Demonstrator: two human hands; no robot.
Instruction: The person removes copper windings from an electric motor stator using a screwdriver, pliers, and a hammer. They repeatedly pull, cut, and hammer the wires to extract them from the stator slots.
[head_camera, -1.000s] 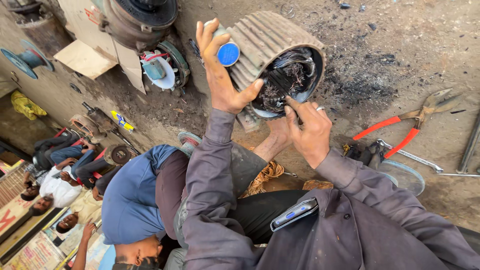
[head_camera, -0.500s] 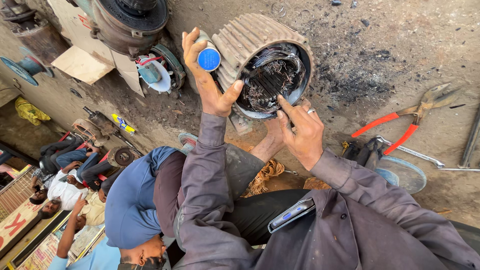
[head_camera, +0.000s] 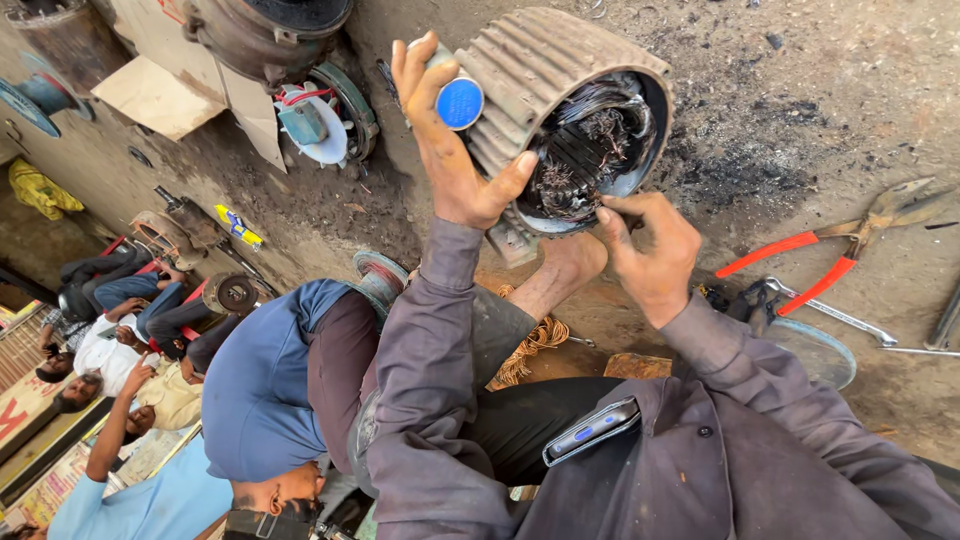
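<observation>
Left hand (head_camera: 455, 150) grips the ribbed motor housing (head_camera: 545, 75) at its rim, fingers spread over the fins, thumb at the opening | right hand (head_camera: 650, 250) pinches at burnt copper windings (head_camera: 585, 145) inside | housing rests tilted on dirty ground (head_camera: 800, 90) | red-handled pliers (head_camera: 820, 250) lie right, apart.

One head-worn camera looks steeply down, close over the left hand (head_camera: 455, 165) and right hand (head_camera: 650, 255), dirt floor (head_camera: 800, 110) just beyond them.
</observation>
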